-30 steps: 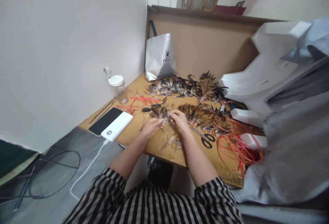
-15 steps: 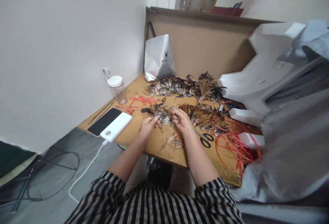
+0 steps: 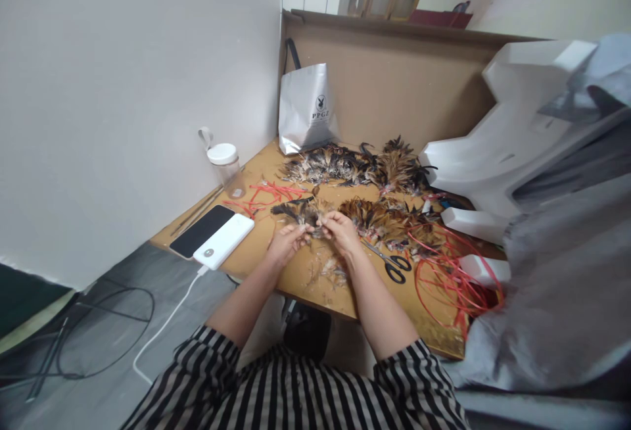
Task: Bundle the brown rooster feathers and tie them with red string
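My left hand (image 3: 288, 243) is closed in a pinch over the table's front part, its fingertips at a small brownish feather (image 3: 323, 208). Close beside it, my right hand (image 3: 341, 233) pinches the base of the same feather between thumb and finger. The fingertips of the two hands nearly meet, and the exact grip is too small to make out. Behind the left fingers lies a dark grey feather bunch (image 3: 290, 208). A row of brown and black feathers (image 3: 379, 219) extends to the right of my right hand. Black-handled scissors (image 3: 396, 269) lie beside my right wrist.
A second feather row (image 3: 340, 166) lies farther back, before a silver bag (image 3: 303, 111). Red ribbon pieces (image 3: 266, 196) and a red string tangle (image 3: 453, 279) flank the work. At left are a lidded jar (image 3: 227, 170), a phone (image 3: 202, 233) and a white power bank (image 3: 224, 240).
My right hand has moved left and slightly down, bringing its pinched fingers close to my left fingertips. More of the scissors' blades now shows.
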A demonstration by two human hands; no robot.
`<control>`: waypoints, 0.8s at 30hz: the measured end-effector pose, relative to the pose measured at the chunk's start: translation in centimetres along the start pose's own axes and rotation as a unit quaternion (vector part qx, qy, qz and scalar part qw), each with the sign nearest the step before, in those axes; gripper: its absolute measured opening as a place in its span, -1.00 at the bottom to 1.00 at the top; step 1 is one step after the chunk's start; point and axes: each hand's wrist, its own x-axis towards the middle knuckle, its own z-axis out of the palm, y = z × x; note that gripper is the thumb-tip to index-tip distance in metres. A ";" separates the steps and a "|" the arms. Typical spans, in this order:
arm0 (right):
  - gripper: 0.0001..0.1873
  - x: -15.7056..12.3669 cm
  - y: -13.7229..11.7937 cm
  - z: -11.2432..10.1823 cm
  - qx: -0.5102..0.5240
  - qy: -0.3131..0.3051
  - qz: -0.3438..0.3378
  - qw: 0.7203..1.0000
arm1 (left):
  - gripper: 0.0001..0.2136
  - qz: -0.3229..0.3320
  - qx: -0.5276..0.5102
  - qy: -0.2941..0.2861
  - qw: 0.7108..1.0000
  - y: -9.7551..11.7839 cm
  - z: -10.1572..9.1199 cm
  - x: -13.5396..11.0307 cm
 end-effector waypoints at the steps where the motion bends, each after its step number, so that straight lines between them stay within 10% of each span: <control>1: -0.76 -0.1 0.1 0.3 -0.020 -0.001 -0.003 1.000 | -0.75 0.000 0.015 -0.003 1.000 -0.1 0.1 0.0; 24: -0.84 -0.3 1.0 1.3 -0.130 0.003 -0.023 0.991 | -0.75 -0.010 0.046 0.000 0.999 0.1 0.7 -0.2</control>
